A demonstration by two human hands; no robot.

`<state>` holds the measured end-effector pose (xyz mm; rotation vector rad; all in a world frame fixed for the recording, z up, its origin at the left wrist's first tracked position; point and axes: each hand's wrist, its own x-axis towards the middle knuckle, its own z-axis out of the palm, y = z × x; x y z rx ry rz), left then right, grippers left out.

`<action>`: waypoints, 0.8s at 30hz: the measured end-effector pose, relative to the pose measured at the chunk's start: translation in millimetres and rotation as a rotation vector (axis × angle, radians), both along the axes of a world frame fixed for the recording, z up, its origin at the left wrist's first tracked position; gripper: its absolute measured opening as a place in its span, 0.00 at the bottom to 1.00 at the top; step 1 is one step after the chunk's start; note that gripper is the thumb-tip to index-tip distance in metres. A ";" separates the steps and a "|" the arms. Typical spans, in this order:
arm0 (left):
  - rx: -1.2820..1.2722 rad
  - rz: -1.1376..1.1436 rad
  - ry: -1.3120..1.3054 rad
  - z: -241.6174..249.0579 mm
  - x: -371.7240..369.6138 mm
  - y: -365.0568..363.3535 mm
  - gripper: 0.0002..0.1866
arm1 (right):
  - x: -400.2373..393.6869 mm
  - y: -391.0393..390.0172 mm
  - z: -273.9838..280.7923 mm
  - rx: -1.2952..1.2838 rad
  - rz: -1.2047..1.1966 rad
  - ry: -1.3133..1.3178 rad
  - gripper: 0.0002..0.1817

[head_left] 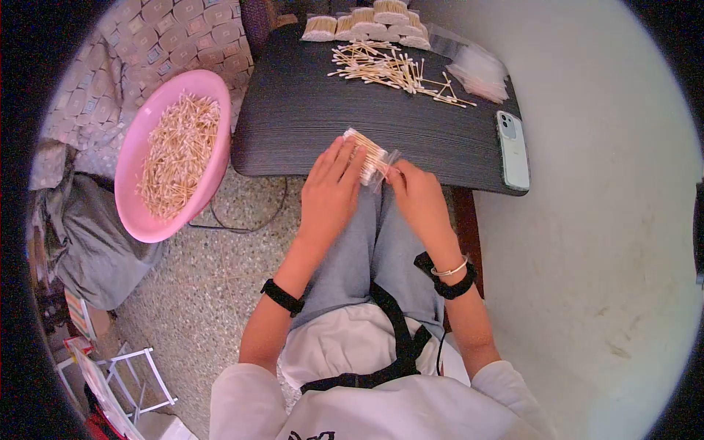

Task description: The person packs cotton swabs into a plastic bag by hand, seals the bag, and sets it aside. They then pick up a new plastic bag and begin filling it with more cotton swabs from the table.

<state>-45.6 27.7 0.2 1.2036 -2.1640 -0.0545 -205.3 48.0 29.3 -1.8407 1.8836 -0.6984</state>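
Observation:
A clear plastic bag filled with cotton swabs lies tilted at the front edge of the dark table, above my lap. My left hand rests on its left side, fingers laid over the swabs. At the bag's right end, my right hand pinches the loose clear plastic between thumb and fingers. Farther back on the table is a loose pile of cotton swabs. Behind that pile, several filled swab packs are stacked.
Empty clear bags lie at the table's back right. A white phone is by the right edge of the black table. To the left stands a pink basin of swabs. A pale wall borders the right side.

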 end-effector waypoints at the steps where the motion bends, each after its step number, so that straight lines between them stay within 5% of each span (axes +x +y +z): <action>1: 0.001 0.002 -0.002 0.8 -0.9 0.3 0.22 | -0.6 -0.5 -2.9 -0.004 0.004 0.039 0.17; 24: 0.014 -0.047 0.041 0.3 2.1 -1.6 0.22 | 5.5 1.4 -9.1 -0.282 -0.020 -0.029 0.08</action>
